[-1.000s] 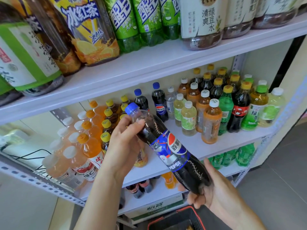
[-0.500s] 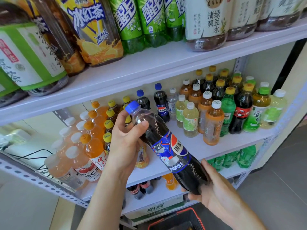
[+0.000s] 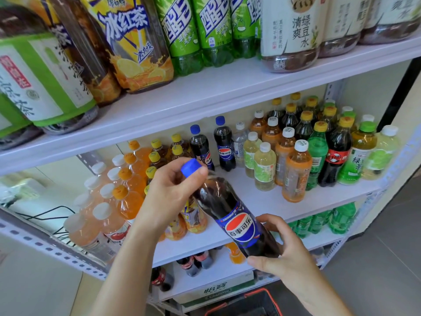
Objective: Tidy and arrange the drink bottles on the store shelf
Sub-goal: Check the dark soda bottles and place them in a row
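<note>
The dark cola bottle of clear plastic with a blue cap and blue label is off the shelf. It slants in the air between the two hands, cap up and away from the person, base low and near. The left hand is curled round its neck, thumb and forefinger closed just under the cap. The right hand cups the base with its fingers wrapped round the lower body. Held at both ends, the bottle can be turned label-outward and stood upright, which I judge to be the aim. Just beyond the left hand's fingertips two matching blue-capped cola bottles stand at the back of the white middle shelf. The bare shelf in front of them, to the right of that hand, looks a likely spot. The right hand covers the bottle's base, and the left hand partly hides the yellow-capped tea bottles behind it. Below the right wrist what seems to be a black basket with a red rim is cut off by the frame edge. The big green soda bottles on the shelf above both hands lose their tops the same way.
</note>
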`<act>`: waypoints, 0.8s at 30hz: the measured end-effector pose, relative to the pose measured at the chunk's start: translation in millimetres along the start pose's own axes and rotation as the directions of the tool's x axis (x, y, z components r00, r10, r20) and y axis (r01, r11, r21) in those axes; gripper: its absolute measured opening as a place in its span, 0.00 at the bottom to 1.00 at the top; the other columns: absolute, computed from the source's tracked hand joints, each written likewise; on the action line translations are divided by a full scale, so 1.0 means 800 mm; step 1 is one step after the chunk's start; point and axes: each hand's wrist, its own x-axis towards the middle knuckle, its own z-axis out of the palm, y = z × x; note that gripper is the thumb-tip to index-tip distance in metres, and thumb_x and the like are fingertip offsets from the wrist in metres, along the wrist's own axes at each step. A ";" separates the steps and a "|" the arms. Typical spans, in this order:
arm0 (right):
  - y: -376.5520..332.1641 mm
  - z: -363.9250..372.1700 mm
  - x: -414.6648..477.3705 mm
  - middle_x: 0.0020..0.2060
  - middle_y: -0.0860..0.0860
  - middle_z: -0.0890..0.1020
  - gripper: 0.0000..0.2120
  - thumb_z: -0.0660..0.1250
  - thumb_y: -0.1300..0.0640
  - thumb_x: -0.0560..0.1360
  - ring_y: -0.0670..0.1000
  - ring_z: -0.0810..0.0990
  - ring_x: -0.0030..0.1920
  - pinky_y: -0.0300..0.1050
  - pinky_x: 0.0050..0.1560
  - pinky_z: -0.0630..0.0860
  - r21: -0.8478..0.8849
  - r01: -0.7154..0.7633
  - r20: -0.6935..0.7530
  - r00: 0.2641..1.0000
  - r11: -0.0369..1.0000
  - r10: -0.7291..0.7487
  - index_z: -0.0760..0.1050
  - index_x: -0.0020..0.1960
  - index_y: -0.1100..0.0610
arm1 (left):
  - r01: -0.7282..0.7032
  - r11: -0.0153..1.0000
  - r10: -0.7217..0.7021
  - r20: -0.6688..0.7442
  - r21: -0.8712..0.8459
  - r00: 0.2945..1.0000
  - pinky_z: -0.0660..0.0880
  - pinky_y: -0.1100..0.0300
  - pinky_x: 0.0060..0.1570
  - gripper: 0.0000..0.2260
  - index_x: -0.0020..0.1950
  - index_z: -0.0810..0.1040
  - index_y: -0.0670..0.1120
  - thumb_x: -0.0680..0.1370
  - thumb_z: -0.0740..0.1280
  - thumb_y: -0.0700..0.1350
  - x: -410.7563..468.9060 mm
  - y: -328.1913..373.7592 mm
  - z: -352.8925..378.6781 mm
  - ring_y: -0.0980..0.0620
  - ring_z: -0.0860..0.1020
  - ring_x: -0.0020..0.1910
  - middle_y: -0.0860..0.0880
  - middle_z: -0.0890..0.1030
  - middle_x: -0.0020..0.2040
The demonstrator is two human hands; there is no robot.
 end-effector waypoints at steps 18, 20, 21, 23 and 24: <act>0.031 0.001 0.050 0.62 0.44 0.76 0.22 0.68 0.57 0.77 0.43 0.75 0.61 0.43 0.58 0.74 -0.559 0.019 -0.102 0.991 0.829 -0.092 0.69 0.66 0.41 | -0.278 0.622 0.253 0.148 0.732 0.956 0.66 0.60 0.32 0.11 0.51 0.78 0.47 0.77 0.70 0.54 0.071 -0.011 0.001 0.53 0.72 0.32 0.53 0.76 0.35; 0.024 -0.005 0.061 0.62 0.45 0.76 0.21 0.68 0.58 0.77 0.45 0.76 0.58 0.38 0.53 0.70 -0.608 0.041 -0.111 0.984 0.793 -0.136 0.70 0.67 0.44 | -0.253 0.599 0.234 0.137 0.760 0.963 0.63 0.61 0.31 0.11 0.51 0.77 0.47 0.77 0.70 0.54 0.092 -0.023 0.000 0.54 0.70 0.31 0.55 0.72 0.33; 0.019 -0.008 0.069 0.63 0.46 0.76 0.21 0.68 0.58 0.77 0.47 0.76 0.59 0.38 0.54 0.68 -0.634 0.057 -0.111 0.980 0.771 -0.163 0.71 0.68 0.46 | -0.233 0.580 0.223 0.123 0.780 0.967 0.61 0.62 0.30 0.11 0.51 0.77 0.46 0.77 0.69 0.54 0.103 -0.029 0.000 0.56 0.69 0.30 0.56 0.70 0.32; 0.003 -0.016 0.090 0.65 0.48 0.75 0.22 0.67 0.58 0.77 0.51 0.73 0.64 0.40 0.58 0.67 -0.683 0.092 -0.102 0.970 0.724 -0.220 0.70 0.70 0.50 | -0.201 0.520 0.201 0.109 0.830 0.973 0.60 0.60 0.30 0.12 0.50 0.76 0.46 0.78 0.68 0.55 0.123 -0.045 0.000 0.55 0.68 0.29 0.56 0.70 0.32; -0.007 -0.020 0.101 0.66 0.49 0.75 0.23 0.67 0.59 0.77 0.52 0.72 0.65 0.43 0.60 0.68 -0.707 0.110 -0.101 0.962 0.699 -0.253 0.70 0.70 0.51 | -0.190 0.475 0.189 0.111 0.859 0.976 0.60 0.58 0.30 0.13 0.49 0.75 0.46 0.78 0.67 0.55 0.133 -0.053 0.001 0.51 0.70 0.31 0.53 0.71 0.33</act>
